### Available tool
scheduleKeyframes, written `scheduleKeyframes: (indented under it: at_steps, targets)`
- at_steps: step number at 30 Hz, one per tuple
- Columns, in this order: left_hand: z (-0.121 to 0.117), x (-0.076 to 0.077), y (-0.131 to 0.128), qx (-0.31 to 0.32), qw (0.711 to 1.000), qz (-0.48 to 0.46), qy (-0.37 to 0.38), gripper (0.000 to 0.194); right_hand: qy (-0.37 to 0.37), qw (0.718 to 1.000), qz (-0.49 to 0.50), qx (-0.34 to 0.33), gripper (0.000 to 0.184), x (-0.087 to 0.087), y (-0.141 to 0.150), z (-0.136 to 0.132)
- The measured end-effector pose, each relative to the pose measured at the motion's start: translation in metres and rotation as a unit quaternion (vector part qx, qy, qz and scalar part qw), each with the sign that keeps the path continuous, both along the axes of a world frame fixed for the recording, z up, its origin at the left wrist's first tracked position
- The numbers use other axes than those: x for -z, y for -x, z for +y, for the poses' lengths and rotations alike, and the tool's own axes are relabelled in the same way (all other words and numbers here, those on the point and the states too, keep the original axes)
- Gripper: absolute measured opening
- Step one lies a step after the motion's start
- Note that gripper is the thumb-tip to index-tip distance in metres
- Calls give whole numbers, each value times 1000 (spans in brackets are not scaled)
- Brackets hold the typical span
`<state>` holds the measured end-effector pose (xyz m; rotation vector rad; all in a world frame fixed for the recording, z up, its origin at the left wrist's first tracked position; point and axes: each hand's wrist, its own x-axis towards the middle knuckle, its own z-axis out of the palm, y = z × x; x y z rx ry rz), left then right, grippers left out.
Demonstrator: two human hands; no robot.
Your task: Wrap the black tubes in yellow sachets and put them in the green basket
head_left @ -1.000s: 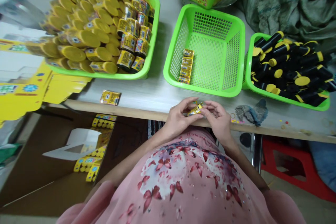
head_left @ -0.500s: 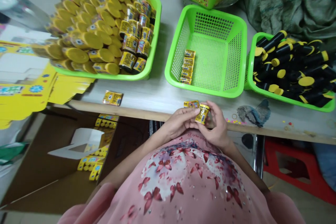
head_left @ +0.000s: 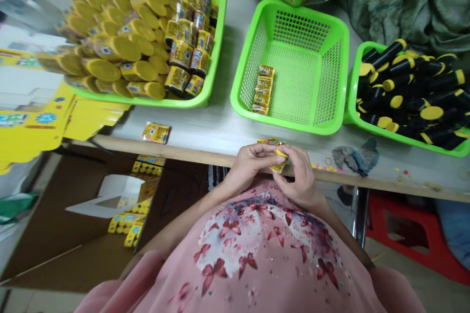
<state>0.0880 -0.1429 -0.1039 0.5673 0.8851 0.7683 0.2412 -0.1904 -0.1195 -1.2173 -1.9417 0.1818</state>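
At the table's front edge, my left hand (head_left: pixel 253 164) and my right hand (head_left: pixel 298 176) pinch a small canister (head_left: pixel 279 159) with a yellow lid and a printed yellow label between their fingertips. The fingers cover part of it. Just beyond my left fingers, a small stack of printed yellow labels (head_left: pixel 267 141) lies on the table. Another stack of labels (head_left: pixel 156 133) lies farther left. Straight ahead, a green basket (head_left: pixel 235 93) holds a row of small yellow label packs (head_left: pixel 263 90) along its left side.
The left green basket (head_left: pixel 216 54) is heaped with yellow-lidded canisters (head_left: pixel 125 49). On the right, another basket (head_left: pixel 352 102) holds black tubes (head_left: pixel 411 93) with yellow caps. A crumpled grey-blue cloth (head_left: pixel 356 156) lies near the front edge. An open carton (head_left: pixel 47 225) stands below, left.
Both hands first worked on something small and yellow close together. The labels then lay on the table, and the canister showed upright in my fingers. Now it is tilted and more covered by them.
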Motion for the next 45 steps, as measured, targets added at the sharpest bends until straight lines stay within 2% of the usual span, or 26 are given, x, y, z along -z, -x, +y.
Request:
scheduleKeyframes:
  at_steps: [2, 5, 7, 9, 12, 14, 17, 19, 21, 24, 27, 30, 32, 35, 37, 39, 41, 43, 45]
  targets:
    - [1, 1, -1, -12, 999, 26, -30, 32, 14, 1000, -6, -9, 73, -2, -2, 1]
    - [2, 1, 0, -10, 998, 37, -57, 31, 91, 994, -18, -56, 72, -19, -12, 6]
    - [3, -1, 3, 3, 997, 23, -72, 34, 132, 983, -43, -122, 60, -35, -21, 10]
    - [3, -4, 8, 19, 996, 7, -82, 42, 143, 969, -78, -187, 49, -51, -28, 16]
    - [3, -6, 20, 34, 995, 11, -89, 54, 134, 959, -103, -226, 38, -70, -36, 36]
    - [5, -3, 31, 18, 994, 36, -106, 54, 128, 968, -79, -202, 28, -77, -39, 65]
    - [9, 9, 44, -46, 983, 115, -139, 44, 169, 982, -17, -83, 25, -79, -39, 135]
    - [11, 20, 48, -86, 969, 167, -159, 38, 234, 972, -18, 25, 25, -75, -33, 188]
    - [12, 31, 48, -103, 957, 197, -186, 35, 290, 949, -69, 102, 24, -67, -22, 236]
    - [12, 42, 48, -106, 938, 220, -245, 32, 316, 933, -110, 135, 16, -53, -2, 281]
    - [11, 44, 47, -104, 925, 234, -282, 28, 338, 922, -136, 129, 12, -46, 9, 298]
    - [9, 38, 47, -101, 923, 244, -279, 28, 356, 913, -153, 125, 26, -53, 2, 292]
    - [8, 34, 46, -107, 925, 246, -268, 29, 320, 929, -148, 115, 36, -63, -10, 271]
    - [9, 31, 45, -113, 938, 230, -234, 33, 183, 977, -107, 28, 29, -77, -24, 207]
    - [9, 29, 44, -120, 950, 209, -197, 35, 137, 985, -96, -50, 23, -80, -27, 147]
    - [10, 25, 43, -124, 958, 193, -169, 37, 126, 978, -112, -122, 19, -67, -25, 89]
    - [10, 22, 41, -125, 960, 192, -161, 39, 137, 973, -143, -116, 25, -41, -22, 51]
    - [10, 21, 39, -125, 959, 197, -163, 38, 159, 966, -188, -79, 31, -12, -18, 36]
    - [10, 21, 38, -125, 957, 200, -166, 37, 171, 959, -220, -56, 33, 9, -16, 37]
